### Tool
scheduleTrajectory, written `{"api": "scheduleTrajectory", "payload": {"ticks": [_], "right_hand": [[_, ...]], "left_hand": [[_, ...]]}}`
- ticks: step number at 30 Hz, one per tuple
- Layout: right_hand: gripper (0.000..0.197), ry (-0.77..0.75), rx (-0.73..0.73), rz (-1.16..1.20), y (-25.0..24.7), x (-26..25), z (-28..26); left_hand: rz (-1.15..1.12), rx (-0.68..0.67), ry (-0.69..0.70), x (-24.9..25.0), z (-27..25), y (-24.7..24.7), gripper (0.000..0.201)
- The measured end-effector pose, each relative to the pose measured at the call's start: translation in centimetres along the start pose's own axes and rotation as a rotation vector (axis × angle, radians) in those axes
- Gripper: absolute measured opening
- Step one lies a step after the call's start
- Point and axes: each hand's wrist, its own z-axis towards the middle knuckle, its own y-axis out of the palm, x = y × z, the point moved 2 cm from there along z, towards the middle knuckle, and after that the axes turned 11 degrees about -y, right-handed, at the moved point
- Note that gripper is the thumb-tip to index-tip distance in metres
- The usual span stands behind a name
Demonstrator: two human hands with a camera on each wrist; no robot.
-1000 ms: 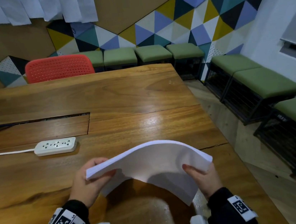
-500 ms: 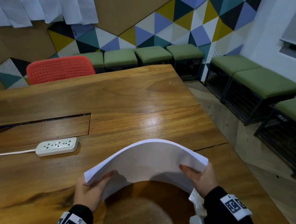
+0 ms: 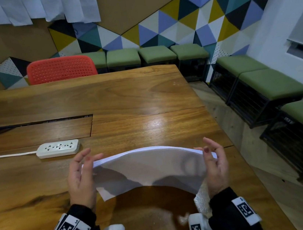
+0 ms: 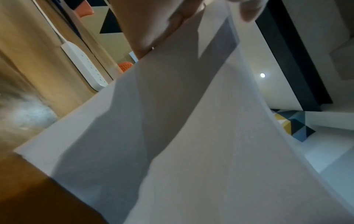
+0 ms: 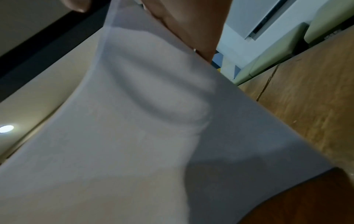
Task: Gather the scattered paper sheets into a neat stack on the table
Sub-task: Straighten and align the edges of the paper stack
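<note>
A white paper stack (image 3: 147,165) bows upward in an arch over the near part of the wooden table (image 3: 126,102). My left hand (image 3: 89,158) pinches its left end, thumb in front and fingers behind. At the right end my right hand (image 3: 209,146) pinches it the same way. The stack's lower edge hangs close above the tabletop; whether it touches I cannot tell. In the left wrist view the paper stack (image 4: 191,136) fills the frame beneath the fingers (image 4: 149,22). The right wrist view shows the paper stack (image 5: 124,121) with a finger (image 5: 191,22) on it.
A white power strip (image 3: 57,148) with its cord lies just beyond my left hand. A crinkled clear wrapper (image 3: 201,201) sits by my right wrist. The table's right edge (image 3: 234,154) is close to my right hand. A red chair (image 3: 60,69) and green stools (image 3: 270,83) ring the table.
The stack has tipped from slanting toward me to more upright, and its ends have spread apart. Both hands have moved farther out, with fingers more extended.
</note>
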Motion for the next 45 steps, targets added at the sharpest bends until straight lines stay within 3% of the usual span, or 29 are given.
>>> {"api": "scheduleTrajectory", "payload": {"ticks": [2, 4, 7, 14, 20, 23, 26, 29, 32, 33, 35, 37, 39, 41, 42, 43, 45], "right_hand": [[0.027, 0.025, 0.015, -0.009, 0.2, 0.0, 0.1], [0.008, 0.044, -0.013, 0.008, 0.2, -0.3, 0.2], [0.025, 0.062, -0.034, 0.029, 0.2, -0.4, 0.4], [0.065, 0.124, -0.030, -0.036, 0.1, 0.8, 0.3], [0.066, 0.117, -0.029, -0.036, 0.1, 1.2, 0.6], [0.037, 0.121, -0.024, 0.003, 0.1, 1.3, 0.6], [0.031, 0.025, -0.009, -0.031, 0.1, 0.9, 0.8], [0.012, -0.062, -0.050, -0.010, 0.1, 0.2, 1.1], [0.038, -0.091, -0.155, 0.043, -0.4, -0.4, 1.2], [0.038, -0.094, -0.202, 0.072, -0.6, -0.5, 1.3], [0.036, -0.084, -0.266, 0.127, -0.9, -0.5, 1.4], [0.040, -0.089, -0.306, 0.139, -1.2, -0.4, 1.6], [0.038, -0.091, -0.326, 0.133, -1.4, -0.1, 1.7], [0.022, -0.097, -0.323, 0.112, -1.6, 0.2, 1.7], [0.012, -0.097, -0.308, 0.109, -1.7, 0.0, 1.8], [0.015, -0.112, -0.303, 0.085, -1.9, 0.3, 1.8], [0.012, -0.092, -0.276, 0.078, -1.9, 0.3, 2.0]], "left_hand": [[0.012, 0.038, -0.026, -0.1, 0.3, 0.3, 0.012], [0.013, 0.041, -0.043, -0.3, 0.5, 0.3, 0.016], [0.021, 0.046, -0.053, -0.1, 0.5, 0.5, 0.028], [0.018, 0.049, -0.069, 0.0, 0.4, 0.9, 0.026], [0.067, 0.048, -0.067, -0.8, 1.0, 0.5, 0.024], [0.068, 0.027, -0.045, -0.8, 1.1, 0.4, 0.022], [0.038, -0.002, -0.043, -0.5, 1.0, 0.5, 0.022], [-0.049, -0.081, -0.021, -0.1, 0.8, 0.0, 0.022], [-0.174, -0.197, -0.055, -0.2, 1.0, -1.1, 0.017], [-0.190, -0.219, -0.067, -0.3, 1.1, -1.6, 0.021], [-0.179, -0.226, -0.087, -0.3, 1.1, -2.3, 0.049], [-0.145, -0.181, -0.091, -0.2, 1.1, -2.5, 0.058], [-0.154, -0.157, -0.103, -0.1, 1.1, -2.4, 0.042], [-0.186, -0.145, -0.119, 0.1, 1.0, -2.1, 0.015], [-0.182, -0.141, -0.124, 0.2, 1.0, -2.0, 0.014], [-0.184, -0.144, -0.130, 0.2, 1.0, -2.0, 0.015], [-0.187, -0.151, -0.126, 0.4, 1.1, -2.0, 0.032]]}}
